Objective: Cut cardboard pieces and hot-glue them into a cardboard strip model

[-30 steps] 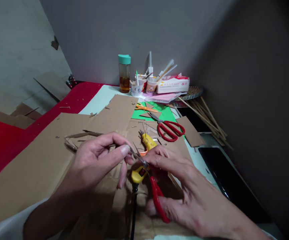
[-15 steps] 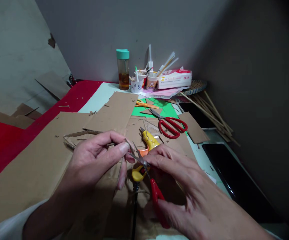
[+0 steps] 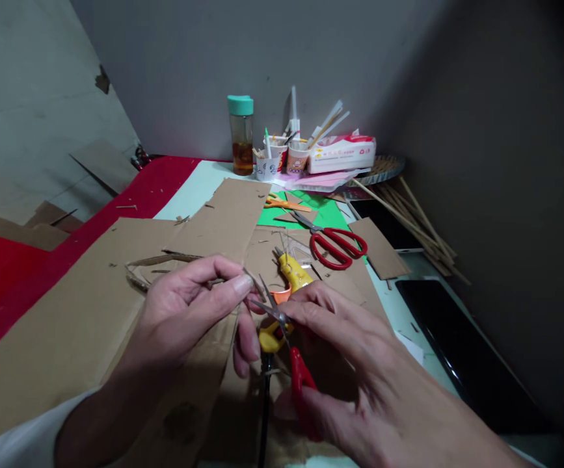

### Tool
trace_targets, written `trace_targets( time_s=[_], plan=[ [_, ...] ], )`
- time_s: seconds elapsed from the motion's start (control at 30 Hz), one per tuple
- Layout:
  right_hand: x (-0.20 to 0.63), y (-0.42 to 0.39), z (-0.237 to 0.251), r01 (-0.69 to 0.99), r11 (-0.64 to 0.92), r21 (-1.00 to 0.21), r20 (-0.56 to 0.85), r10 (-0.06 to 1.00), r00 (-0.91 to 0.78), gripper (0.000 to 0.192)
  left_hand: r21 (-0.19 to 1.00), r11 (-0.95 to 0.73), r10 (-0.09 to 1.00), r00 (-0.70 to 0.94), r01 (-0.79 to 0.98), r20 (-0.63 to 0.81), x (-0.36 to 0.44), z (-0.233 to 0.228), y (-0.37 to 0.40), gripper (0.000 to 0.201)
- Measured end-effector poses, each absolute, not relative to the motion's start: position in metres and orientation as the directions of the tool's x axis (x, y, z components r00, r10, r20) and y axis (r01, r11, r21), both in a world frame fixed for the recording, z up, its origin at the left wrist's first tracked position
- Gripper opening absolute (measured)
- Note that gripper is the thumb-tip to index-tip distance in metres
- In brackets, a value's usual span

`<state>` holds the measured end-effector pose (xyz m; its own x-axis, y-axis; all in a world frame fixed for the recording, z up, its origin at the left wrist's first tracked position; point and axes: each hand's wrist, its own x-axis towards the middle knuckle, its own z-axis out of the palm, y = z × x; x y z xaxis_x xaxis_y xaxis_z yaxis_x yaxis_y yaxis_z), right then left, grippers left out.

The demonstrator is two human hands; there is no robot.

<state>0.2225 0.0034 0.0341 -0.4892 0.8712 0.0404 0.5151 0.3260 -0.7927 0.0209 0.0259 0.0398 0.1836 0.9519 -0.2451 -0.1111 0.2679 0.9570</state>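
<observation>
My left hand point(image 3: 198, 299) pinches a thin brown strip point(image 3: 253, 279), apparently cardboard, between thumb and fingertips. Small red-handled scissors point(image 3: 280, 316) are in my right hand point(image 3: 350, 351), their blades parted and pointing up-left at the strip. Whether the blades touch the strip I cannot tell. Behind my right hand lies a yellow hot glue gun point(image 3: 292, 272), partly hidden, with a black cord point(image 3: 265, 409) running toward me. A folded cardboard frame piece point(image 3: 152, 263) rests just beyond my left hand.
Large cardboard sheets point(image 3: 67, 312) cover the table. Bigger red-handled scissors point(image 3: 335, 247) and orange scissors point(image 3: 284, 203) lie beyond my hands. At the back stand a bottle point(image 3: 241, 136), paper cups point(image 3: 297, 159) and a tissue pack point(image 3: 343, 156). A black phone-like slab point(image 3: 457, 344) and wooden sticks point(image 3: 423, 227) are on the right.
The scissors' blades remain parted near the strip, with the handles slightly closer together. My left hand's lower fingers have shifted slightly right and down, and the view has moved a little.
</observation>
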Motion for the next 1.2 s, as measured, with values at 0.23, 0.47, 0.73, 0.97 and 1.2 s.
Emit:
trace_targets(
  time_s=[0.23,0.47,0.73,0.97,1.2],
  plan=[
    [0.22,0.0072,0.0323,0.507,0.344,-0.79,0.054,0.863,-0.501,0.031,0.948,0.28,0.939,0.25,-0.15,-0.237,0.0204,0.0357,0.0284,0.017],
    [0.2207,0.0062,0.0367,0.505,0.387,-0.771,0.096,0.856,-0.509,0.023,0.948,0.286,0.938,0.244,-0.14,-0.247,0.0201,0.0364,0.0302,0.018],
    [0.2222,0.0028,0.0358,0.499,0.404,-0.766,0.113,0.85,-0.514,0.02,0.951,0.284,0.937,0.247,-0.125,-0.247,0.0193,0.0367,0.0294,0.017],
    [0.2228,0.0041,0.0357,0.505,0.422,-0.753,0.125,0.845,-0.52,0.019,0.943,0.302,0.932,0.253,-0.142,-0.26,0.02,0.0378,0.0275,0.019],
    [0.2252,0.0046,0.033,0.467,0.471,-0.748,0.215,0.838,-0.501,0.009,0.946,0.289,0.939,0.234,-0.146,-0.251,0.0216,0.0381,0.0268,0.02]
  ],
)
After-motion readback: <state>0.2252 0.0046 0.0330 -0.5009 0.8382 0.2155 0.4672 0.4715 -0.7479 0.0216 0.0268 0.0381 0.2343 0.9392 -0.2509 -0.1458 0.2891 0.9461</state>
